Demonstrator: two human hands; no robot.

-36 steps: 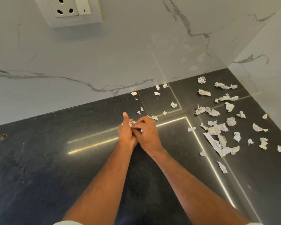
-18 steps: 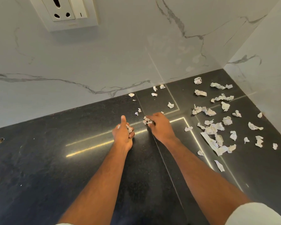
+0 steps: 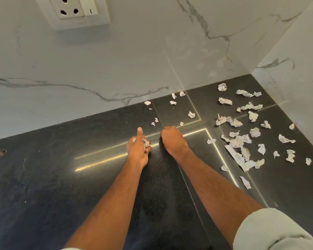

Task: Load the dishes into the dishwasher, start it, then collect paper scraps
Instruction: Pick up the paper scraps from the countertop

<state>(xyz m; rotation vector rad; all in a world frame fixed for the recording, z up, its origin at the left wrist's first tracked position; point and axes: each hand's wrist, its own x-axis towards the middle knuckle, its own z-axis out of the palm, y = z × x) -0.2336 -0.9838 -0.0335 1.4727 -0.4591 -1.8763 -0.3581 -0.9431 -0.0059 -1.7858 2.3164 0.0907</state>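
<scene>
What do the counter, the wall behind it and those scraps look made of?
Counter: dark polished stone, probably granite; speckled, mirrors light streaks. Wall: white marble-look slab or tile, grey veins, a thin joint line. Scraps: thin crumpled paper with faint print, holding creases.

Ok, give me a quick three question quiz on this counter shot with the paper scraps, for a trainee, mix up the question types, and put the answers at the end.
1. True or false: the left hand holds crumpled paper.
2. Multiple choice: most of the loose scraps lie A) left of both hands, B) right of the right hand, toward the corner, C) on the near edge of the countertop.
3. Fill in: on the wall above the countertop is a white ____.

Key: 1 true; 2 B; 3 socket.
</scene>
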